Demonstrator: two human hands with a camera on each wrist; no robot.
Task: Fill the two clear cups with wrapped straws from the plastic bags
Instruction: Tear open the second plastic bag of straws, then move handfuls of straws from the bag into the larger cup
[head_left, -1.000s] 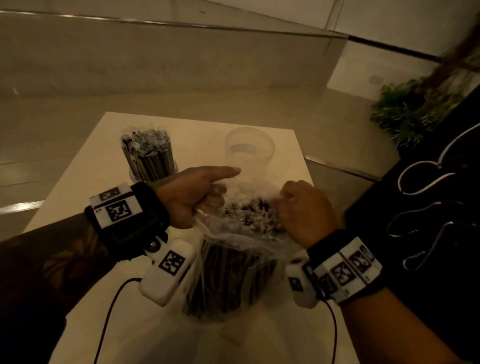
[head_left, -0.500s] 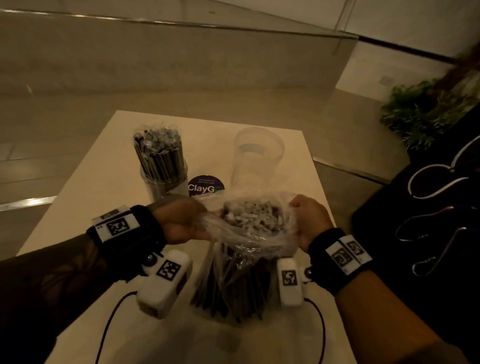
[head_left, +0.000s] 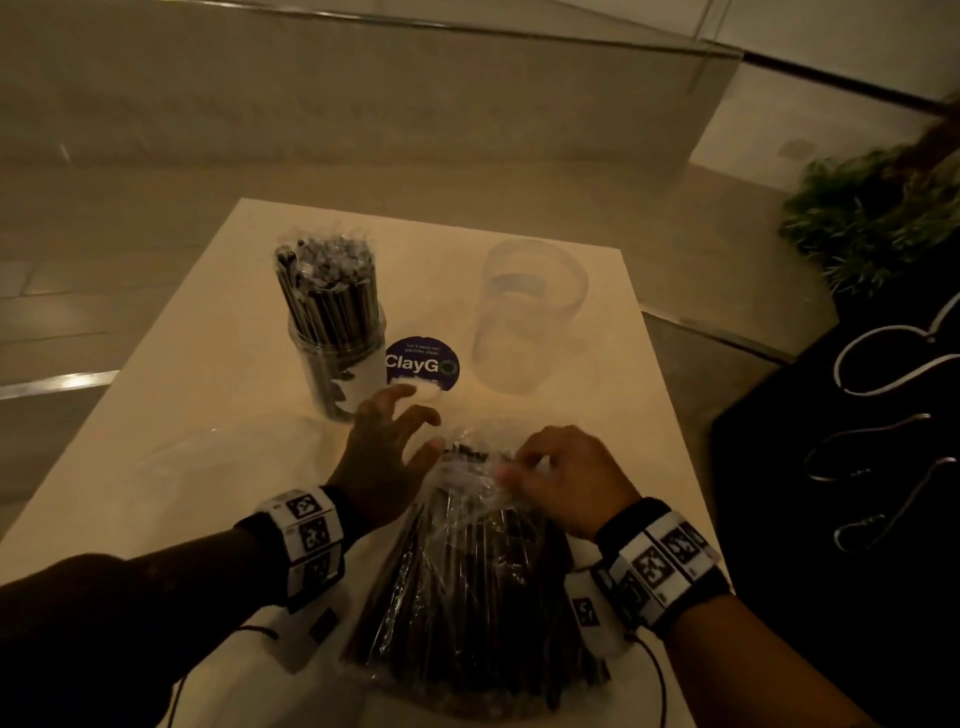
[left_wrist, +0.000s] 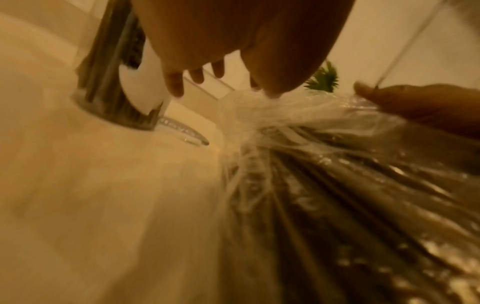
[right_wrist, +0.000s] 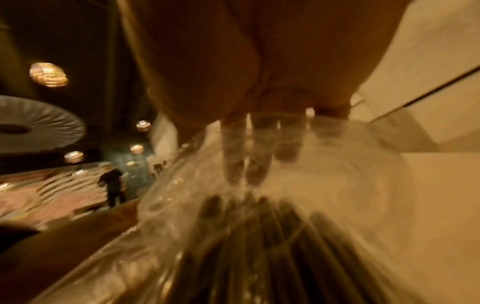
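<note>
A dim, warm-lit hall with a glass partition and a potted plant (head_left: 878, 228) surrounds a pale table (head_left: 197, 374), on which everything for the job stands.

Taking the bag's mouth as the centre of a clock, seen from the head camera: the filled cup (head_left: 335, 332), packed upright with wrapped straws, stands at about eleven o'clock; the empty cup (head_left: 524, 317) stands at about one o'clock, well apart from the first, with a round ClayGo sticker (head_left: 422, 364) between them.

The plastic bag (head_left: 467, 571) lies toward six o'clock, nearest the person. The straws (head_left: 457, 597) inside it run with their long axis from six toward twelve, their upper ends gathered at the mouth and aimed roughly between the cups.

The right hand (head_left: 566, 478) has its fingers curled into the film at the mouth's three-o'clock side, pinching it; the right wrist view, though blurred, seems to show fingers (right_wrist: 233, 160) behind the clear film just above the straw tips.

The left hand (head_left: 384, 457) hovers at the mouth's nine-o'clock side, fingers spread and loosely bent, holding nothing, its thumb close to the bag.

The empty cup lies beyond the right hand, so that hand is the nearer; the bundle would need lifting out along its own axis and carrying toward one o'clock.
</note>
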